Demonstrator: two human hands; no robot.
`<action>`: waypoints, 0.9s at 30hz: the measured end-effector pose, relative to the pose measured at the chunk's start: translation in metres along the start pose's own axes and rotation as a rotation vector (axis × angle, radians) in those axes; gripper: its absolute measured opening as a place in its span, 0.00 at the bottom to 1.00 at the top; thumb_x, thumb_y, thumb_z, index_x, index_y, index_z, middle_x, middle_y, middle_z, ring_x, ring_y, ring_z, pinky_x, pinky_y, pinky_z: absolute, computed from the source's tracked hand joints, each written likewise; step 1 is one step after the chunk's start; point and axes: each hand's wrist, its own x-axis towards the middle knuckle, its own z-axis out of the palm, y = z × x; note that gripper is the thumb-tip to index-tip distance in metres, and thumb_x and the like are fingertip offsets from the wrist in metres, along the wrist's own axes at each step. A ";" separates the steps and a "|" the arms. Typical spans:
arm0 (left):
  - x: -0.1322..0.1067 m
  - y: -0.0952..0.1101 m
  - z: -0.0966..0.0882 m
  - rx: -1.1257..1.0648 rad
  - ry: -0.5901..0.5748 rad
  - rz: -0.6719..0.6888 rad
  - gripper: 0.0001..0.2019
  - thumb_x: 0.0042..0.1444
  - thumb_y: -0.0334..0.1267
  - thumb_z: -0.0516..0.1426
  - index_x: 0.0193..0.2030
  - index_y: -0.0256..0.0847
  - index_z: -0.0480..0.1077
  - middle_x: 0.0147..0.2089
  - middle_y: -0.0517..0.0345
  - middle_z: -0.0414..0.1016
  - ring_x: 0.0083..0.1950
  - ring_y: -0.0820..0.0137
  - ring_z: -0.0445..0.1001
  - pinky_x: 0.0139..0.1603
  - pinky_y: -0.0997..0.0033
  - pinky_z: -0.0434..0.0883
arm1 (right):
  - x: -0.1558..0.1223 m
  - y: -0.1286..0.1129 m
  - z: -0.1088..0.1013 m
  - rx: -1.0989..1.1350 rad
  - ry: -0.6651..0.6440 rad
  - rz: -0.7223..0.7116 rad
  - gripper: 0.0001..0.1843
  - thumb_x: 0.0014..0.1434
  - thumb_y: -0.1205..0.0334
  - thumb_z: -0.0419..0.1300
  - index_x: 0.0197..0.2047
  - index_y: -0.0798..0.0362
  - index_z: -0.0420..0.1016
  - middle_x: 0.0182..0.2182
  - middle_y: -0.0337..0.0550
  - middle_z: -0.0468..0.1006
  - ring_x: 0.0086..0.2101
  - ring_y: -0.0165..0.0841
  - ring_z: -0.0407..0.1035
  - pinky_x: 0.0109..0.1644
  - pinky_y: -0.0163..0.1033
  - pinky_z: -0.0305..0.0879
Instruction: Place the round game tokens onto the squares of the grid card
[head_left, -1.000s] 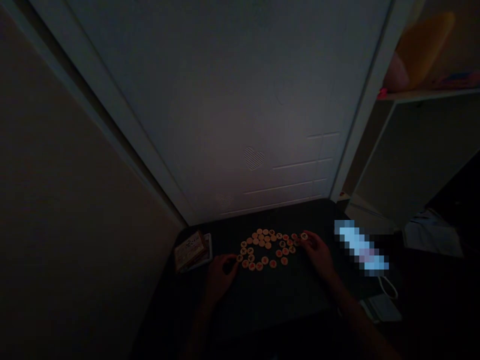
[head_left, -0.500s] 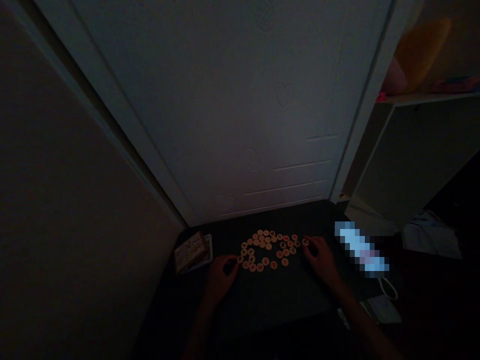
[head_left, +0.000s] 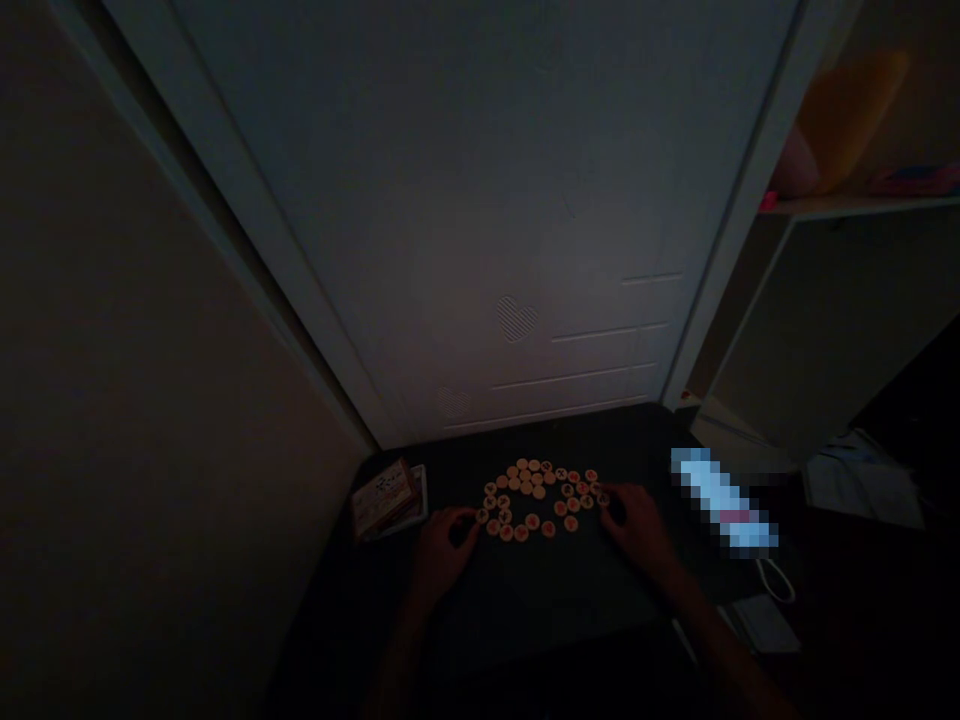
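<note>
Round wooden Chinese chess pieces [head_left: 526, 488] with red or dark characters lie in a loose ring on the dark tabletop [head_left: 540, 590]. Some at the back show plain faces. At the ring's left end, my left hand [head_left: 444, 548] has thumb and fingers closed at the edge of a dark-marked piece [head_left: 482, 516]. Opposite it, my right hand [head_left: 634, 520] pinches another dark-marked piece [head_left: 604, 499] close against the right-hand cluster. Dim light hides the exact finger contact.
A patterned box [head_left: 386, 497] rests tilted on a pale tray [head_left: 422, 500] at the table's left. Along the right edge lies a bright, blurred-out device [head_left: 724, 500] with a white cord loop. Behind the table rises a white panel [head_left: 517, 220] with heart reliefs.
My right hand has moved slightly left and toward me, bringing its piece up against the right cluster. My left hand stays at the same piece. The view has shifted slightly.
</note>
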 end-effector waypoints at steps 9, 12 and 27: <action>0.001 0.002 -0.001 -0.003 -0.017 0.004 0.12 0.60 0.46 0.58 0.48 0.48 0.76 0.46 0.55 0.79 0.46 0.61 0.76 0.51 0.56 0.74 | 0.001 -0.005 -0.002 0.011 -0.015 0.017 0.19 0.59 0.58 0.60 0.54 0.47 0.75 0.47 0.47 0.80 0.47 0.45 0.72 0.52 0.52 0.66; 0.001 0.000 -0.001 0.003 -0.007 0.008 0.11 0.60 0.45 0.59 0.48 0.48 0.76 0.46 0.55 0.79 0.46 0.61 0.77 0.50 0.56 0.74 | 0.001 -0.006 -0.003 0.012 -0.017 0.018 0.19 0.59 0.59 0.60 0.54 0.48 0.76 0.47 0.47 0.80 0.47 0.45 0.72 0.53 0.52 0.65; 0.000 0.000 -0.001 -0.009 0.001 0.014 0.12 0.59 0.46 0.59 0.47 0.48 0.76 0.47 0.55 0.80 0.47 0.61 0.77 0.51 0.57 0.74 | 0.000 -0.003 -0.001 0.007 -0.010 0.012 0.20 0.59 0.58 0.60 0.55 0.48 0.75 0.47 0.47 0.80 0.47 0.45 0.71 0.53 0.52 0.65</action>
